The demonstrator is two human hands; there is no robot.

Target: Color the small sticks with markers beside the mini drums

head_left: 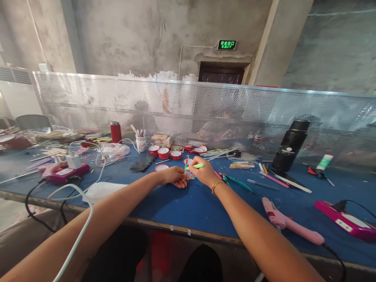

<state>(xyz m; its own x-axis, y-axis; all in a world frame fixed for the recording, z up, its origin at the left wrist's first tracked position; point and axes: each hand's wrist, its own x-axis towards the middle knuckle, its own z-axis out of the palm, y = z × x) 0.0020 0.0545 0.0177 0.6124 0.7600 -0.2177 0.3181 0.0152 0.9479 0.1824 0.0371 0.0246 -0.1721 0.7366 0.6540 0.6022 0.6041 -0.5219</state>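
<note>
My right hand (pixel 204 172) is closed around a light green marker pen (pixel 198 166), its tip pointing left. My left hand (pixel 175 177) is closed, thumb and fingers pinching a small, thin, pale piece with coloured marks (pixel 186 166), too small to make out well. The marker's tip meets or nearly meets this piece. Small coloured bits (pixel 192 177) lie on the blue tabletop just beyond my fingers. Green-handled pliers (pixel 239 183) rest to the right of my right wrist. Red-and-white paper cups (pixel 163 152) stand in short stacks behind my hands.
A pink glue gun (pixel 293 225) and a magenta power strip (pixel 346 221) lie at the right. Farther back stand a black bottle (pixel 290 147), a red can (pixel 115 132) and a pen cup (pixel 141 143). A white cable (pixel 79 231) crosses my left forearm. Behind is a perforated metal screen (pixel 182 102).
</note>
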